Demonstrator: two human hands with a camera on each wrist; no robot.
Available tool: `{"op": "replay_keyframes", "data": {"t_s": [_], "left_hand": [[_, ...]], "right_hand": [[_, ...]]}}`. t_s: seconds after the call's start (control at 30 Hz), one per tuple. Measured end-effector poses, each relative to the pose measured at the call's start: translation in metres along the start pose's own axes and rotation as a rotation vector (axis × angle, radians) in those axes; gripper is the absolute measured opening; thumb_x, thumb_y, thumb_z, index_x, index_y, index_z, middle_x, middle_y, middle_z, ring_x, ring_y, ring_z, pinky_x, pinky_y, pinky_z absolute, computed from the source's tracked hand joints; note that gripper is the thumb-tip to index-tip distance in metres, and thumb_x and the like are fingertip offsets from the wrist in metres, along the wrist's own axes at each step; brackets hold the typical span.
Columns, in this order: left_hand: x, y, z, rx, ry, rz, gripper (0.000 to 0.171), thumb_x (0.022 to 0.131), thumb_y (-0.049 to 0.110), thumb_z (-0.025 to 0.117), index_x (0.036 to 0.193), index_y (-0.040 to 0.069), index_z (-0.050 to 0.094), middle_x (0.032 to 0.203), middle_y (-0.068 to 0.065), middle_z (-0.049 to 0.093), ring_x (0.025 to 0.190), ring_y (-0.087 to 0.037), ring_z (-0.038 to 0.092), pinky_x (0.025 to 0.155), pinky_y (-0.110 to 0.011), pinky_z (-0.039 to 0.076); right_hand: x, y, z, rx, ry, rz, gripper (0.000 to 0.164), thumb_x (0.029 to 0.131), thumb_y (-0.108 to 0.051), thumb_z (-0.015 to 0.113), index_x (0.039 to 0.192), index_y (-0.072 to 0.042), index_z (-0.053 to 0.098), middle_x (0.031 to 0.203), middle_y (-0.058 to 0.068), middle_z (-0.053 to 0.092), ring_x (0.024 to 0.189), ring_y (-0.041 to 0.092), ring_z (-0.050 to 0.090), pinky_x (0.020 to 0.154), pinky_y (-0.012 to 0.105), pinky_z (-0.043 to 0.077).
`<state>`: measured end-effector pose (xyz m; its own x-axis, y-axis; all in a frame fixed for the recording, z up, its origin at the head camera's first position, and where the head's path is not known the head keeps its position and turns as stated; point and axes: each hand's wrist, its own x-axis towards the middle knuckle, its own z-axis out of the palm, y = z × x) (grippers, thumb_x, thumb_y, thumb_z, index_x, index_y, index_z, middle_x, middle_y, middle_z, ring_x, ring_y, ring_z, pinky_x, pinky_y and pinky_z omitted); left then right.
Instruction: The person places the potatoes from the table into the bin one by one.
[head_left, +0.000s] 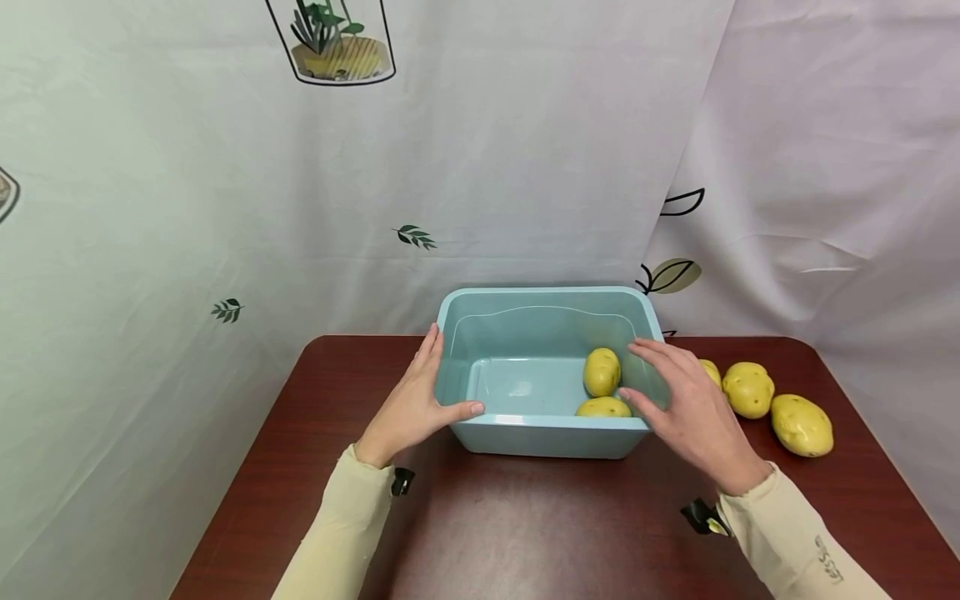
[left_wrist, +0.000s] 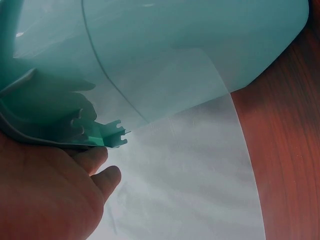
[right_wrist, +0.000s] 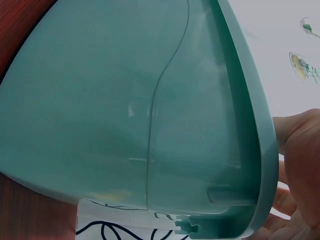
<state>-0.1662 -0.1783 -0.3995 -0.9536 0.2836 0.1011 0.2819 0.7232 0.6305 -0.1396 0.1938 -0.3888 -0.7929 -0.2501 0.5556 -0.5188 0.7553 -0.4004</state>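
Observation:
A light blue plastic bin (head_left: 528, 437) stands near the table's back edge. Two yellow potatoes lie in its right part: one potato (head_left: 602, 372) in full view, the other potato (head_left: 604, 407) partly hidden by the front wall. My left hand (head_left: 411, 410) is at the bin's left side, fingers straight along the rim and thumb at the front corner. At the opposite end, my right hand (head_left: 693, 412) rests at the right rim with fingers extended and thumb near the front corner. Both wrist views show the bin's outer wall, with the left hand (left_wrist: 55, 192) and right hand (right_wrist: 302, 165) beside its rim.
Right of the bin, on the dark red table (head_left: 525, 533), lie a round potato (head_left: 748, 390) and an oblong potato (head_left: 802, 425). Another potato (head_left: 708, 371) is partly covered by my right hand. A white printed curtain (head_left: 540, 150) hangs behind the table.

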Motion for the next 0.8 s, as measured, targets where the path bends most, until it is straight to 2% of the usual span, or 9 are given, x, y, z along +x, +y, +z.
{"op": "replay_keyframes", "data": {"t_s": [0.3,0.5,0.67,0.8], "left_hand": [[0.0,0.0,-0.001,-0.006,-0.001,0.0,0.122,0.078,0.074,0.069,0.162,0.016,0.003,0.168,0.012,-0.009,0.154,-0.017,0.003,0.118,-0.051,0.025],[0.0,0.0,0.0,0.003,0.004,0.0,0.122,0.078,0.075,0.068,0.162,0.016,0.003,0.169,0.008,-0.007,0.154,-0.017,0.003,0.118,-0.051,0.027],[0.0,0.001,0.0,0.0,0.001,-0.001,0.12,0.08,0.069,0.072,0.162,0.016,0.003,0.169,0.009,-0.008,0.154,-0.017,0.003,0.118,-0.051,0.026],[0.0,0.001,0.0,0.002,-0.002,-0.005,0.122,0.079,0.073,0.069,0.162,0.015,0.003,0.168,0.011,-0.009,0.154,-0.017,0.002,0.118,-0.051,0.026]], "right_hand": [[0.0,0.002,-0.003,-0.004,0.006,-0.002,0.061,0.077,-0.014,0.088,0.131,-0.002,0.063,0.135,0.018,0.059,0.124,0.039,0.051,0.097,0.059,0.042],[-0.001,0.004,-0.005,-0.015,0.032,-0.017,0.06,0.076,-0.012,0.088,0.129,0.0,0.063,0.134,0.018,0.059,0.123,0.039,0.051,0.098,0.057,0.041],[-0.003,0.005,-0.008,-0.014,0.042,-0.003,0.06,0.076,-0.011,0.088,0.129,0.0,0.063,0.135,0.017,0.059,0.123,0.039,0.051,0.097,0.057,0.042],[-0.004,0.005,-0.012,-0.014,0.042,0.026,0.062,0.075,-0.012,0.088,0.131,0.0,0.063,0.136,0.018,0.058,0.124,0.039,0.05,0.095,0.058,0.043]]}}
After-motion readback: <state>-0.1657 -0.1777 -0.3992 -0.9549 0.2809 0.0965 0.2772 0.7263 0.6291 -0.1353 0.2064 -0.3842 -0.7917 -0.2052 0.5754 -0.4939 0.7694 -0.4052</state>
